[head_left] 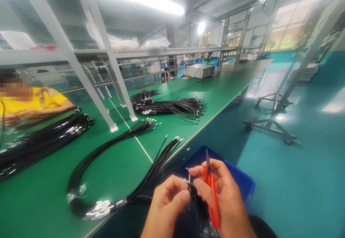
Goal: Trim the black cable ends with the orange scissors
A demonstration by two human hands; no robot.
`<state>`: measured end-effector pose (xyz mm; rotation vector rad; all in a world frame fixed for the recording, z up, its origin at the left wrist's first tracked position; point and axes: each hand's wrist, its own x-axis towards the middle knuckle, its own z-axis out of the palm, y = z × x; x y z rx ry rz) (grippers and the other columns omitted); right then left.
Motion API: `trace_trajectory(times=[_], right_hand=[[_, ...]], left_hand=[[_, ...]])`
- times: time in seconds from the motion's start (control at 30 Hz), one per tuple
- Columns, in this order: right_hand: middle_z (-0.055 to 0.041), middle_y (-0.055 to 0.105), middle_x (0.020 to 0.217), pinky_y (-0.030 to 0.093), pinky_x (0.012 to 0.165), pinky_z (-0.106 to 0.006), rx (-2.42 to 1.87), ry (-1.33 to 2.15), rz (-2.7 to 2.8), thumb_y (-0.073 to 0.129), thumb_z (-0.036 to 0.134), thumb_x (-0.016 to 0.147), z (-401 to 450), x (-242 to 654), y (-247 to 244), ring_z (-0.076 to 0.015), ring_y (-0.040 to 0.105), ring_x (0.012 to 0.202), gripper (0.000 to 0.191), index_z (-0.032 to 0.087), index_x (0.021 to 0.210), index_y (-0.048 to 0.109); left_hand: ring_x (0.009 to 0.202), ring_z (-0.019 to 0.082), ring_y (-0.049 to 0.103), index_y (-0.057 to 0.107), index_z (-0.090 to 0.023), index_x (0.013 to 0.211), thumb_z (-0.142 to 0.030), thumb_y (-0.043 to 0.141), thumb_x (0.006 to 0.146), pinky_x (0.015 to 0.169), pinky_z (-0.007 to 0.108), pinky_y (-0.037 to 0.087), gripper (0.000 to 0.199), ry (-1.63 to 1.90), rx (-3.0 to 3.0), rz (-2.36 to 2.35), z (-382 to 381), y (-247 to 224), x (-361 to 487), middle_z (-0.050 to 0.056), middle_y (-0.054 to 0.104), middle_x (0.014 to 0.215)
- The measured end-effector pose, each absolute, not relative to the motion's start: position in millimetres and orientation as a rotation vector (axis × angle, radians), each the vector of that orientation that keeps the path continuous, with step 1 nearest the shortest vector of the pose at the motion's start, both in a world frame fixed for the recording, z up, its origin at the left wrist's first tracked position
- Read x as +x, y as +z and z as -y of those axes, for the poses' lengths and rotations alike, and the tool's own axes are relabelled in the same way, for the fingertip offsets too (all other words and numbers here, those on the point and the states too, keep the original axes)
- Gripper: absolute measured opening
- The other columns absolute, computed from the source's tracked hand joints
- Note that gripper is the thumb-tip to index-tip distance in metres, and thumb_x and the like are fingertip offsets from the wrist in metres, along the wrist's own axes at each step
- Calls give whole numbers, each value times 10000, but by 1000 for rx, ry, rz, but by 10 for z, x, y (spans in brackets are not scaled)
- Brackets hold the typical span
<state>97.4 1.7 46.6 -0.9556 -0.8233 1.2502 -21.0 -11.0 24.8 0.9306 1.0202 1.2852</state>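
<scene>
Between thumb and fingers, my left hand [171, 200] pinches the end of a thin black cable [192, 184]. Close beside it, my right hand [225, 191] is wrapped round a pair of scissors with orange-red handles [215, 204], the dark blades pointing up. Its thumb and forefinger also reach toward the cable end. Left of my hands, a curved bundle of black cables [90, 162] with pale tips lies on the green table [129, 177], its near ends hanging toward the edge. Under my hands sits a blue bin [245, 182], partly hidden, with dark cables above it.
More black cable bundles lie farther back [172, 105] and at the left [45, 139]. White shelf posts [117, 54] rise from the table. A person in a yellow top [40, 99] sits across at the left. A wheeled metal frame [272, 123] stands on the right floor.
</scene>
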Motion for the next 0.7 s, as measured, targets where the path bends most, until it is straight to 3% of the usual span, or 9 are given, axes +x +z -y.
trace_trajectory(times=[0.17, 0.4, 0.7], right_hand=[[55, 605, 613, 453, 516, -208, -1026, 1160, 944, 708, 200, 677, -23, 961, 382, -121, 559, 546, 194, 252, 792, 560], [-5, 693, 764, 488, 531, -221, -1022, 936, 1197, 658, 214, 736, -21, 1035, 234, -154, 624, 611, 141, 265, 842, 581], [63, 607, 602, 454, 490, -212, -1172, 636, 1311, 569, 214, 749, 44, 1016, 208, -126, 554, 484, 88, 280, 805, 552]], left_hand=[[511, 71, 382, 591, -140, 638, -396, 770, 653, 487, 174, 293, 313, 1297, 928, -1026, 108, 248, -212, -40, 506, 551], [512, 67, 369, 584, -138, 637, -388, 763, 665, 501, 172, 311, 308, 1289, 951, -992, 92, 219, -217, -46, 497, 557], [531, 69, 432, 638, -157, 697, -351, 745, 706, 515, 156, 361, 221, 1352, 952, -1006, 103, 221, -255, -34, 568, 604]])
